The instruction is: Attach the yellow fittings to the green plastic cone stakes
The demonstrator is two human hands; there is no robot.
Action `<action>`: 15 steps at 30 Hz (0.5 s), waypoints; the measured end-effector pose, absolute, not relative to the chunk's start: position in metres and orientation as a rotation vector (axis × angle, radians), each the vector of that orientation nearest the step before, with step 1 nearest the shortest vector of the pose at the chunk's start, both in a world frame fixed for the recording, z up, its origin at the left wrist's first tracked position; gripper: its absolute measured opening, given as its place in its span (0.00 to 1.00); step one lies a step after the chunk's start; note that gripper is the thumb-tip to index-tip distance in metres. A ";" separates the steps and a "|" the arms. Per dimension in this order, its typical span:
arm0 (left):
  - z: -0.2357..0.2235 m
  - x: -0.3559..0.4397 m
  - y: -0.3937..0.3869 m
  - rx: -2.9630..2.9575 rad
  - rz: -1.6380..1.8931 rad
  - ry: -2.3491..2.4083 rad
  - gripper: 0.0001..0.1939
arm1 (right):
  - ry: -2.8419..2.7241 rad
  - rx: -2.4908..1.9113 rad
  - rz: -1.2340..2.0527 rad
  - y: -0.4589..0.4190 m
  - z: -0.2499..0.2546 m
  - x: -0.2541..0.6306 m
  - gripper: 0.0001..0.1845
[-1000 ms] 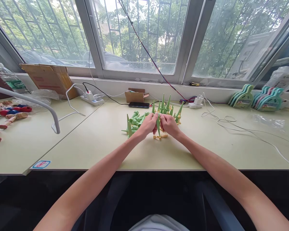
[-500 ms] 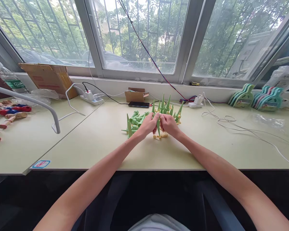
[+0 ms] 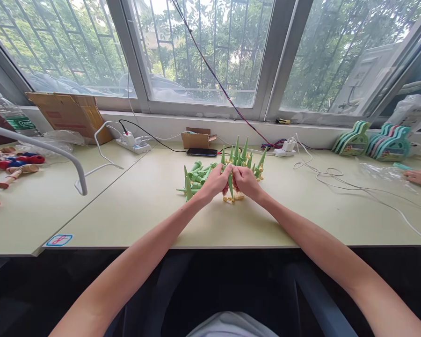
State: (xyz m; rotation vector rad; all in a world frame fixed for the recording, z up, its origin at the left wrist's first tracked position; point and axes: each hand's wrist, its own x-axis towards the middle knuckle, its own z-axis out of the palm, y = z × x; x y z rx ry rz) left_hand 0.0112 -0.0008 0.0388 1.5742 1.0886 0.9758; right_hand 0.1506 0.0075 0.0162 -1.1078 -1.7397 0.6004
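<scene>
My left hand (image 3: 217, 179) and my right hand (image 3: 244, 179) meet over the pile, their fingers closed together around the upper end of a green plastic cone (image 3: 230, 185). The cone's tip points down toward me; its wide end is covered by my fingers. To the left lies a heap of green cone pieces (image 3: 196, 177), one of them standing upright. Behind my right hand several green cones (image 3: 244, 149) stand point up, with small yellow pegs (image 3: 260, 174) around them. More yellow pegs (image 3: 228, 200) lie on the table just below my hands.
Behind the pile are a black phone (image 3: 202, 152) and a small cardboard box (image 3: 197, 139). A white cable (image 3: 337, 180) crosses the right side. Another person's hand (image 3: 420, 178) rests at the right edge by clear plastic wrap (image 3: 382, 172). A lamp arm (image 3: 56, 150) reaches in at left.
Another person's hand has come in at the right edge, with a teal piece beside it. My own hands stay in place with the cone.
</scene>
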 end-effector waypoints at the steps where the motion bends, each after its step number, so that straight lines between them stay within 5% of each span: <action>1: 0.039 0.011 -0.001 1.574 0.974 1.088 0.17 | -1.737 -1.108 0.600 0.008 0.016 0.151 0.25; 15: 0.042 0.012 -0.004 1.568 0.967 1.085 0.16 | -1.743 -1.103 0.615 0.005 0.019 0.151 0.25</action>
